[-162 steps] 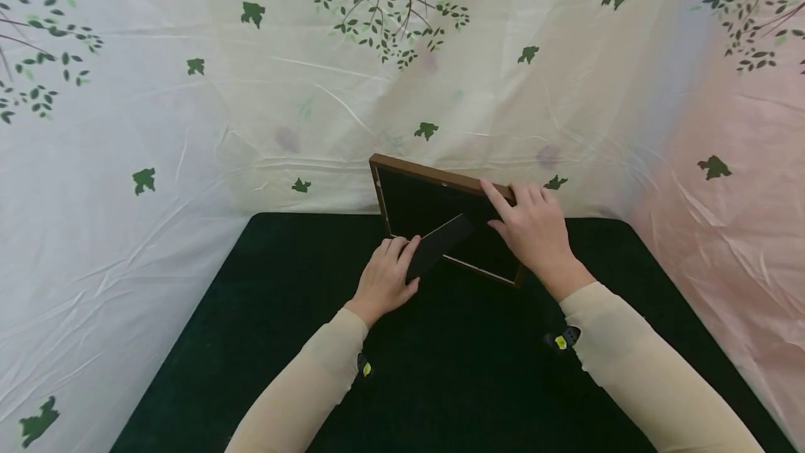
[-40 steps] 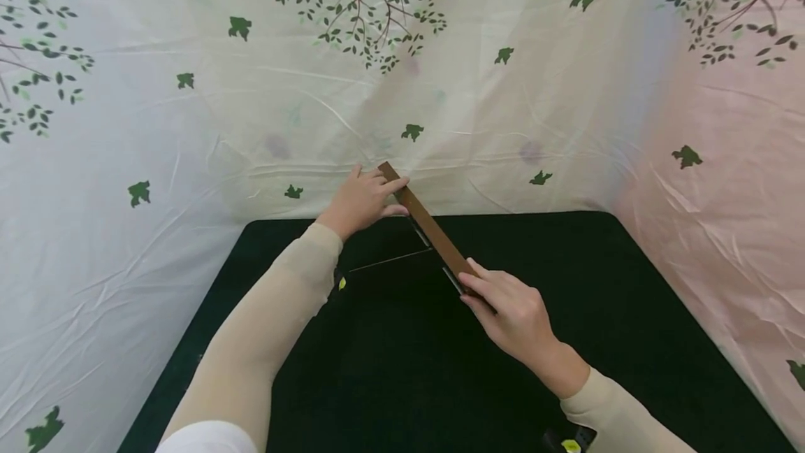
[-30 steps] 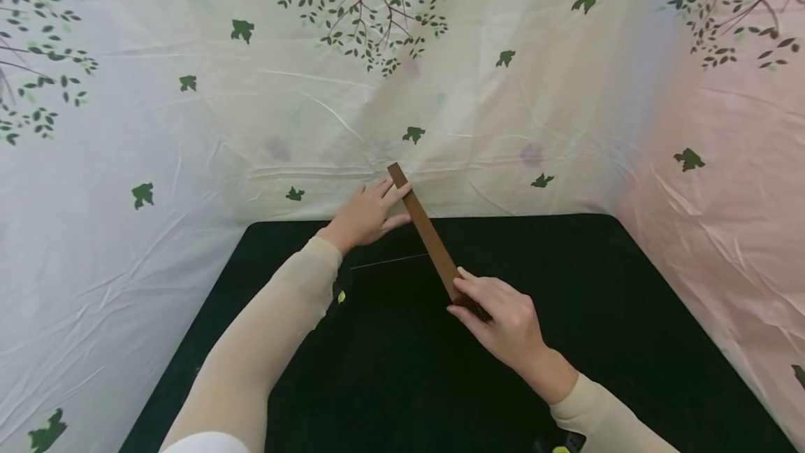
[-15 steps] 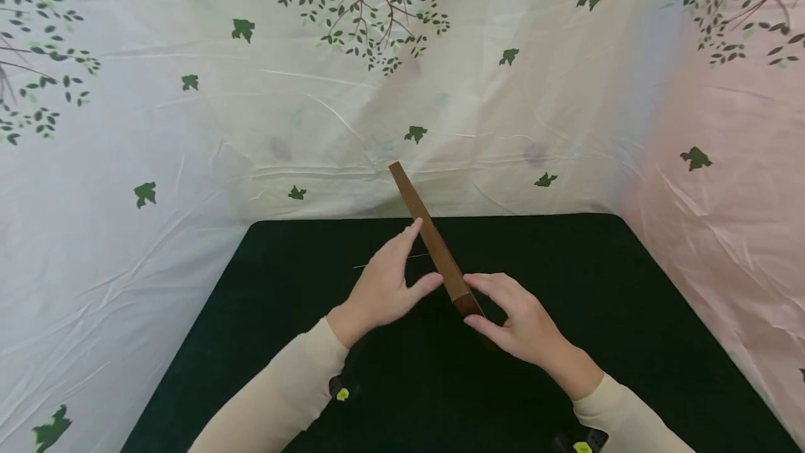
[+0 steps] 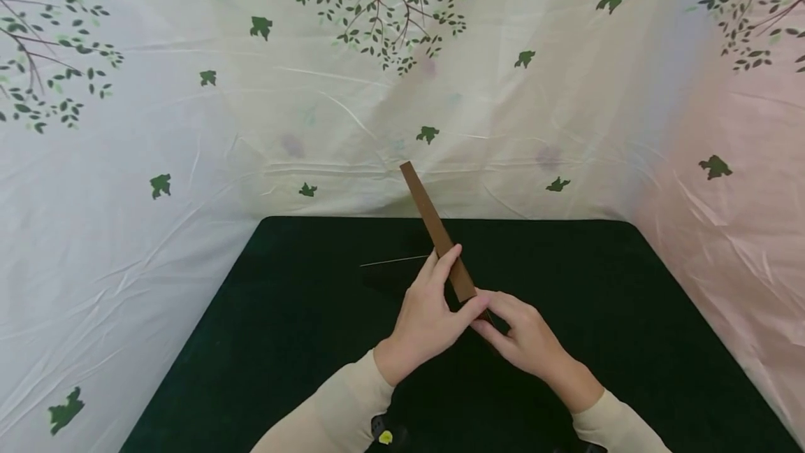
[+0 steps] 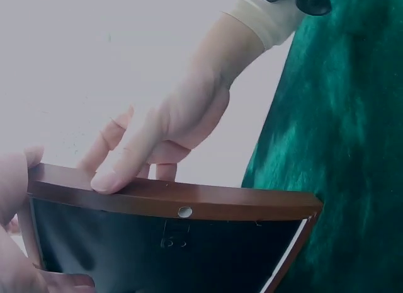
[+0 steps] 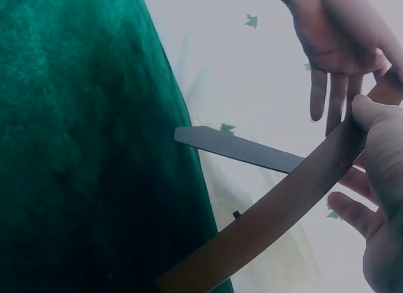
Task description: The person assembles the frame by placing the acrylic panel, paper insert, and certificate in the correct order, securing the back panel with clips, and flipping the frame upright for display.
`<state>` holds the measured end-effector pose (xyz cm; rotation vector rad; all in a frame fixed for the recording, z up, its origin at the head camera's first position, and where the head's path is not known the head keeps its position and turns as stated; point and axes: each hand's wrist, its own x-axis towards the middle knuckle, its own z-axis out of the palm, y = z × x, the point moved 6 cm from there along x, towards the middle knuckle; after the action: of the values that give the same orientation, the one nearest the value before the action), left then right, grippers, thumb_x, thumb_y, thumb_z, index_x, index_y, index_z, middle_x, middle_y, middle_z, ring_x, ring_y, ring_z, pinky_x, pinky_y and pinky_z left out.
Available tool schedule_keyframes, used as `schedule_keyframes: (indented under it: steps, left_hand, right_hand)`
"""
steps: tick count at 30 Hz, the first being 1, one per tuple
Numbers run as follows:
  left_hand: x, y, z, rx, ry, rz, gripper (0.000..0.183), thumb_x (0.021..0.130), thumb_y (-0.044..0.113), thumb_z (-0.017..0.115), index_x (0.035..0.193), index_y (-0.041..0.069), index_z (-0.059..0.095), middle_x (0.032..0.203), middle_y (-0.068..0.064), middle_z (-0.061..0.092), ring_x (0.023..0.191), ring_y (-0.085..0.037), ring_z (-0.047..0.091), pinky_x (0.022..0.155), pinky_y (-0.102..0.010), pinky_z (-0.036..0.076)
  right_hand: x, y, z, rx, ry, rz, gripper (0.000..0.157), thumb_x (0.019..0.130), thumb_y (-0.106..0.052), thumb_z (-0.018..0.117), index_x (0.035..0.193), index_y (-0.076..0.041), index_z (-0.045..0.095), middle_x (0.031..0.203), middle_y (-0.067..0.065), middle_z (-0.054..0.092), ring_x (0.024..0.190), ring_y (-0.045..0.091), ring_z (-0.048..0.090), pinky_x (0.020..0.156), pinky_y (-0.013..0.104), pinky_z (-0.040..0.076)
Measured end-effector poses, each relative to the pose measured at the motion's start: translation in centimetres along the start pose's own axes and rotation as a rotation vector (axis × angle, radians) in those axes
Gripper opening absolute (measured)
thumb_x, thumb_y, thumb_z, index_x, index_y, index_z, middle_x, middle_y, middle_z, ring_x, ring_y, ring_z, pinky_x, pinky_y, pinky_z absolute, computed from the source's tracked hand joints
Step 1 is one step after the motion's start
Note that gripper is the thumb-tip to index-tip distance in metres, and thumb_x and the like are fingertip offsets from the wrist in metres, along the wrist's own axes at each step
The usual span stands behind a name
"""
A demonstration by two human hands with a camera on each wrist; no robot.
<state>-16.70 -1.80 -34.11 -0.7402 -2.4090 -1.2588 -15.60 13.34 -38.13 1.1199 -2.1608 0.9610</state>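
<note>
A brown-rimmed picture frame [image 5: 434, 226] stands on edge in the middle of the table, seen nearly edge-on in the head view. Its black back [image 6: 151, 242] fills the lower left wrist view. The dark stand [image 7: 242, 149] juts out from the back, to the left in the head view. My left hand [image 5: 428, 317] holds the near corner, fingers along the top edge and thumb at the near end. My right hand [image 5: 531, 341] pinches the near side between thumb and fingers. The frame's front is hidden from the head view.
A dark green cloth [image 5: 302, 341] covers the table. Pale fabric [image 5: 339, 117] printed with leaves and branches hangs behind it and along both sides. A wrist camera [image 5: 382, 430] sits at the left cuff.
The picture frame has turned from showing its back to nearly edge-on, stand out to the left. My left hand has slid from its far corner to the near corner; my right stays near.
</note>
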Motion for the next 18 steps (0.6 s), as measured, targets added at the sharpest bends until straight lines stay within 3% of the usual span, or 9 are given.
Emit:
schedule_keyframes:
  steps: [4,9,12,14,18]
  left_hand:
    - [0.1,0.1,0.0,-0.023,0.024,0.019,0.073,0.09,0.05,0.061,0.15,0.019,0.032,0.142,-0.005,0.041,0.116,-0.014,0.052,0.095,-0.038,0.048]
    - [0.1,-0.1,-0.4,-0.067,0.023,0.034,0.071,0.091,0.044,0.063,0.15,0.019,0.032,0.141,-0.007,0.042,0.094,-0.011,0.053,0.069,-0.024,0.051]
    - [0.1,-0.4,-0.7,-0.115,-0.007,0.041,0.069,0.092,0.038,0.063,0.15,0.019,0.032,0.142,-0.008,0.041,0.082,-0.013,0.053,0.058,-0.02,0.049]
    - [0.2,-0.8,-0.9,-0.154,-0.036,0.043,0.067,0.092,0.034,0.064,0.149,0.02,0.033,0.145,-0.009,0.04,0.086,-0.014,0.056,0.061,-0.02,0.051]
    - [0.6,-1.8,-1.5,-0.257,-0.109,0.039,0.065,0.092,0.026,0.066,0.148,0.021,0.035,0.15,-0.008,0.036,0.109,-0.02,0.056,0.066,-0.022,0.055]
  right_hand:
    - [-0.1,-0.1,0.0,0.006,0.006,-0.008,0.037,0.092,-0.02,0.067,0.128,-0.014,0.06,0.123,0.001,0.064,0.11,0.017,0.062,0.096,0.018,0.044]
    - [0.1,-0.5,0.3,0.012,0.04,-0.015,0.032,0.094,-0.024,0.064,0.124,-0.013,0.063,0.12,0.003,0.064,0.107,0.018,0.063,0.093,0.019,0.046]
    - [0.2,-0.8,0.6,0.021,0.047,-0.009,0.032,0.094,-0.023,0.064,0.123,-0.011,0.064,0.118,0.005,0.064,0.096,0.014,0.063,0.083,0.018,0.049]
    - [0.3,-0.9,0.9,0.031,0.041,0.003,0.034,0.094,-0.024,0.063,0.124,-0.01,0.063,0.117,0.005,0.063,0.088,0.01,0.061,0.076,0.016,0.05]
    - [0.7,-1.1,1.7,0.042,0.034,0.017,0.039,0.095,-0.026,0.061,0.129,-0.008,0.062,0.116,0.006,0.062,0.078,0.006,0.056,0.065,0.018,0.049]
